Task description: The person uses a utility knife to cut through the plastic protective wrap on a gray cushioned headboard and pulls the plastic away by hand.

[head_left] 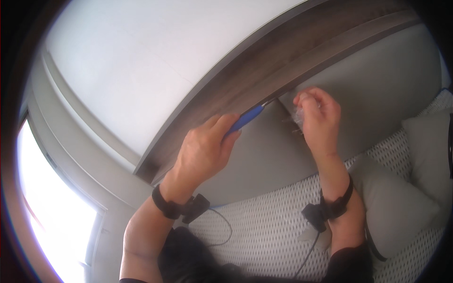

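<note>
My left hand [203, 148] is closed around the blue handle of a screwdriver [247, 119]. Its thin metal shaft points up and to the right, toward my right hand [322, 118]. That hand is raised before the grey padded headboard, thumb and fingers pinched together. Crumpled clear plastic, seemingly a small bag [298, 116], shows under its fingers, with a few thin bits sticking out. What is in the plastic is too blurred to name. Whether the shaft's tip touches my right fingers, I cannot tell.
Behind my hands is the grey padded headboard [264, 155], topped by a dark wooden ledge [283, 61] along a white wall. Grey cushions [394, 207] lie at the right on a patterned bedspread [264, 226]. Black wrist straps [165, 203] trail cables. A bright window [52, 198] is at left.
</note>
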